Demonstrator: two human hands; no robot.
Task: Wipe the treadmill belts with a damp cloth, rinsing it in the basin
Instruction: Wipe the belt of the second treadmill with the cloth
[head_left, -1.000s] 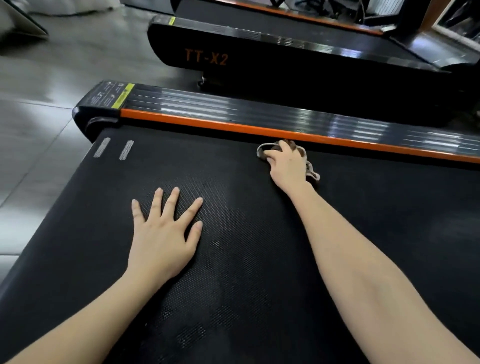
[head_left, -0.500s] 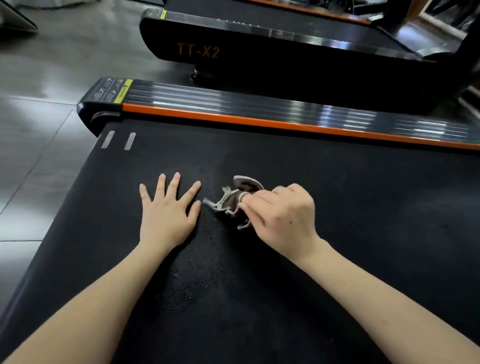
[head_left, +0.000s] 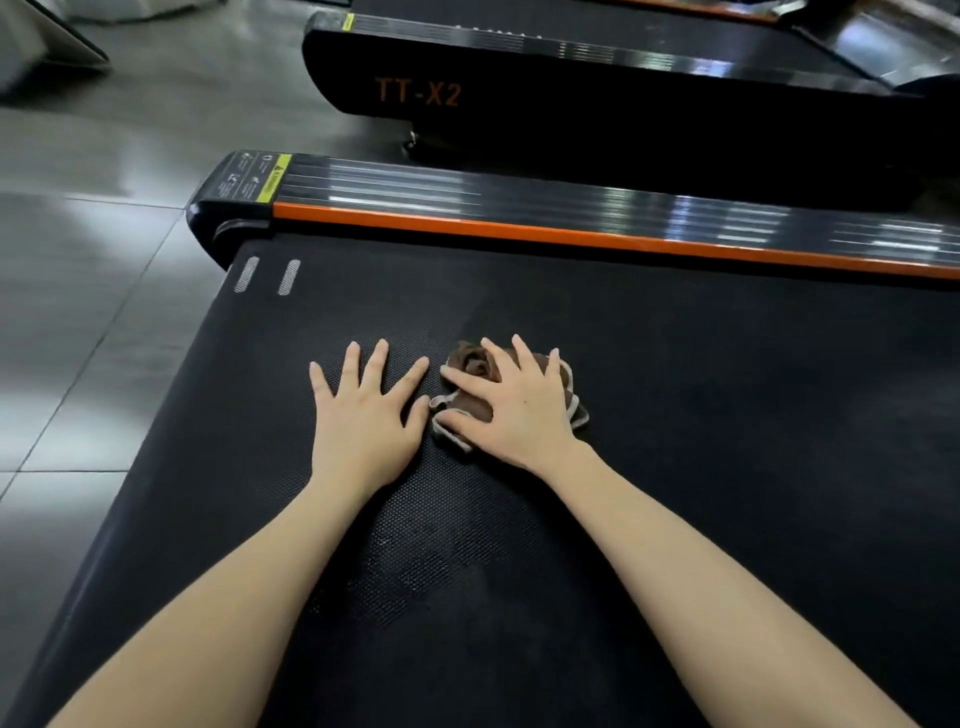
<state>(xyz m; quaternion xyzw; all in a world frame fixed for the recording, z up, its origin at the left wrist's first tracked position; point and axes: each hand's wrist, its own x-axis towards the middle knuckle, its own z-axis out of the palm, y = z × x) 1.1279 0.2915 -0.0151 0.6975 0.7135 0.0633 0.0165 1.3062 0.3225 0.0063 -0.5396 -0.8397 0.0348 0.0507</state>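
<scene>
Belt: the wide black treadmill belt (head_left: 727, 467) fills most of the view. It is flat and matt, with a fine pebbled rubber grain. Faint shinier patches between the forearms may be damp, though that cannot be told for sure.
Floor: large grey glossy tiles (head_left: 78, 312), hard and reflective, lie to the left of the belt.
Second machine: a black treadmill lettered TT-X2 in orange (head_left: 571, 88) stands beyond, well apart from the hands.
Side rail: a long black ribbed glossy rail (head_left: 519, 195) runs along the belt's far edge, with a smooth orange strip (head_left: 519, 231) below it.
Left hand: the left hand (head_left: 363, 415) lies flat on the belt with its fingers spread wide. It holds nothing and looks like a brace.
Right hand: the right hand (head_left: 519, 410) lies palm down on the cloth with straight, splayed fingers. It presses rather than clutches.
Cloth: the small brown cloth with pale stitched edging (head_left: 472, 366) is bunched in soft folds under the right hand, mid-belt, just beside the left thumb.
Handling: the cloth is judged light, limp and probably damp, so it should drag on the grainy belt and roll up rather than slide. A flat palm over its middle suits wiping, and gathering the folds suits lifting.
Label: a small yellow and black warning sticker (head_left: 265, 179) sits at the rail's left end.
Basin: not in view.
</scene>
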